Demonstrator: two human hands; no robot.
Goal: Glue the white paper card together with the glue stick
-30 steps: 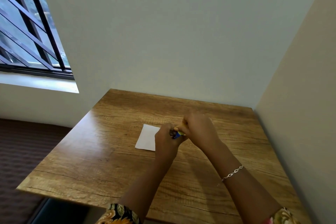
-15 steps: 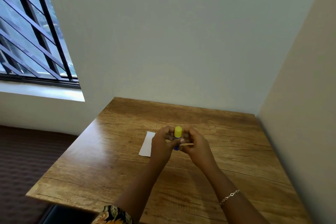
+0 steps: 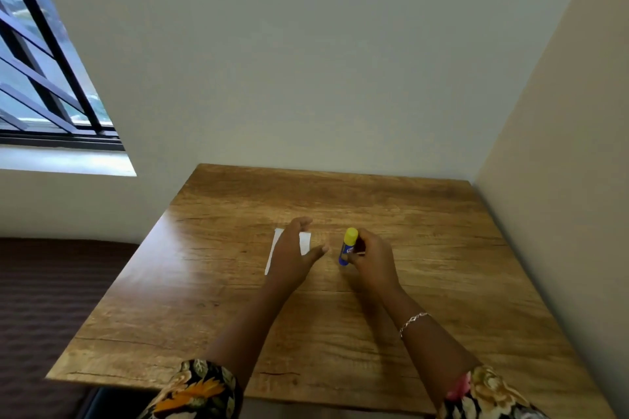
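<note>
A white paper card lies flat near the middle of the wooden table. My left hand hovers over it with fingers relaxed and thumb spread, hiding most of the card. To its right, my right hand grips a blue glue stick with a yellow cap on, held upright just above the table.
The table sits in a corner, with a wall behind and another wall close on the right. A barred window is at the upper left. The floor drops away past the table's left edge.
Both hands held the glue stick together over the card before. Now they have parted: the left hand moved left over the card, the right hand carried the capped stick to the right.
</note>
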